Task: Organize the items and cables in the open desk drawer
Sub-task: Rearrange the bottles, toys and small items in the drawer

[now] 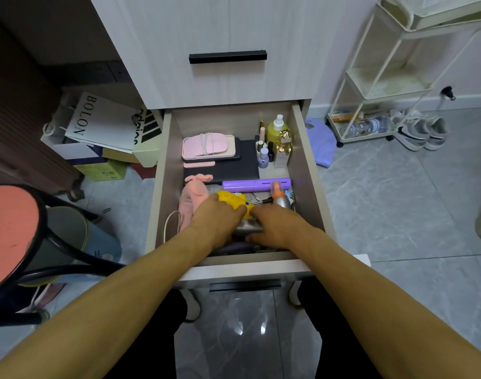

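Both hands sit in drawer point(306, 149) front | left hand point(216, 217) lies over yellow toy point(232, 199), hold unclear | right hand point(275, 227) curls on silver item point(249, 227), long axis left-right, I judge right nearer.

both hands point(245, 222) reach into the open drawer point(162, 170), touching a yellow toy point(232, 199)

Open drawer point(305, 149) holds bottles point(277, 129) (rear right), black pad point(245, 162).

"BOLON" on white paper bag point(97, 124), partial Adidas logo point(149, 127)
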The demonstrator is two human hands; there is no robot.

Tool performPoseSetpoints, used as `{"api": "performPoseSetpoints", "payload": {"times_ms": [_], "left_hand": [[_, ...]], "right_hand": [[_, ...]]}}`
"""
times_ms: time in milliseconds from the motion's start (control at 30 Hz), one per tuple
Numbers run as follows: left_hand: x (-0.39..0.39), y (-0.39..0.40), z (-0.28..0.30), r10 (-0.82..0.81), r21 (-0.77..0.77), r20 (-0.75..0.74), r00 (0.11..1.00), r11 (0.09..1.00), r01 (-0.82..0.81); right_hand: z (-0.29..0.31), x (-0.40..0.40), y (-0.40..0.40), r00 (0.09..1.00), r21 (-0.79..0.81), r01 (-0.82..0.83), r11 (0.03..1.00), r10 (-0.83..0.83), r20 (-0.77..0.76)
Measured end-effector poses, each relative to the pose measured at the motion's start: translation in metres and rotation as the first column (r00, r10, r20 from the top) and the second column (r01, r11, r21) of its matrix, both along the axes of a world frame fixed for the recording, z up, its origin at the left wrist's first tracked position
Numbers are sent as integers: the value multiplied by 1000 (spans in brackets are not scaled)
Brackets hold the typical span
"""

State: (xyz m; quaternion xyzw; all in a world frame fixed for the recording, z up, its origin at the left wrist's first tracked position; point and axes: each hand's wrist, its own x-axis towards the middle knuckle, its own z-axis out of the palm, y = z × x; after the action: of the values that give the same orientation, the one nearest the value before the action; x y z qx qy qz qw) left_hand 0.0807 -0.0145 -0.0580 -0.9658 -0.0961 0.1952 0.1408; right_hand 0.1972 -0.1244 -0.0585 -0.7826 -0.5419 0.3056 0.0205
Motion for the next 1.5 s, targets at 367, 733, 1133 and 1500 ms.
{"api": "performPoseSetpoints", "payload": {"times_ms": [367,733,1133,1500], "left_hand": [[-28,16,9,235,-397,398,887,915,-65],[5,47,-22,437,-341,-86,895,832,-439],[1,43,13,660,-779,-64,749,436,-451],[-6,52,50,727,-878,-412,550,-155,-453]], "right_hand": [[14,3,-8,990,-69,26,997,-16,143],[-19,9,-7,923,-129,358,925,-329,201],[-26,30,5,980,222,186,957,-166,-106],[-10,26,1,899,427,281,860,-80,-431]]}}
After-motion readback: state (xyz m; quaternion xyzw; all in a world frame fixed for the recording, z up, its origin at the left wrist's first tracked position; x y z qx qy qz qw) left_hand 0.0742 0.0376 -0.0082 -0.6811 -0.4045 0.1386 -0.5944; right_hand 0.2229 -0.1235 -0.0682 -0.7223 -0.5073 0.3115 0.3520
